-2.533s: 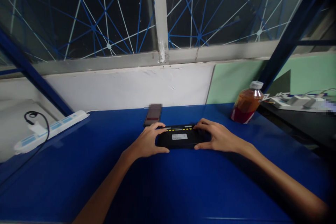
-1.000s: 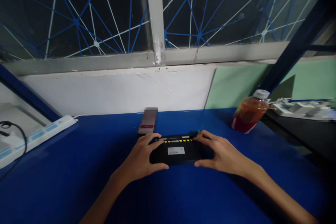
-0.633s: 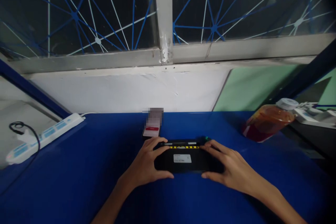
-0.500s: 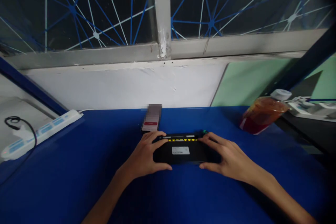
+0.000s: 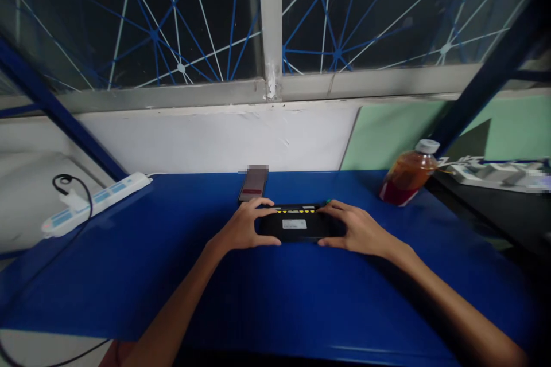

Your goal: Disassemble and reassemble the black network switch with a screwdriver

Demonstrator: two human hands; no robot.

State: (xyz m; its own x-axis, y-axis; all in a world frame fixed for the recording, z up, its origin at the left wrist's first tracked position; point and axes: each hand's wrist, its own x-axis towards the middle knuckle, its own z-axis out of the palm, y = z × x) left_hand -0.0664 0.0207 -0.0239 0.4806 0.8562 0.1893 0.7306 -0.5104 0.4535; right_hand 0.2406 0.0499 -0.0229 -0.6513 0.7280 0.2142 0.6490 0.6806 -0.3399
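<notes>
A flat black router (image 5: 297, 233) lies on the blue table, with a white label on top and a row of yellow ports along its far side. My left hand (image 5: 246, 226) grips its left end, thumb at the near edge and fingers over the far edge. At the opposite end, my right hand (image 5: 359, 228) has the same kind of hold. Something small and green shows by the right fingertips, too small to make out. Just beyond my left fingers, a phone (image 5: 253, 181) lies on the table, its screen partly blurred out.
The blue table (image 5: 275, 304) runs back to a white wall below windows. A power strip (image 5: 99, 200) with a plugged-in black cable is at the left. At the back right stands a bottle of reddish-brown drink (image 5: 407, 175), beside a dark surface (image 5: 486, 212) with white items.
The view has pulled back, so the table's near edge now shows and things look smaller. Both hands keep their hold on the router's ends.
</notes>
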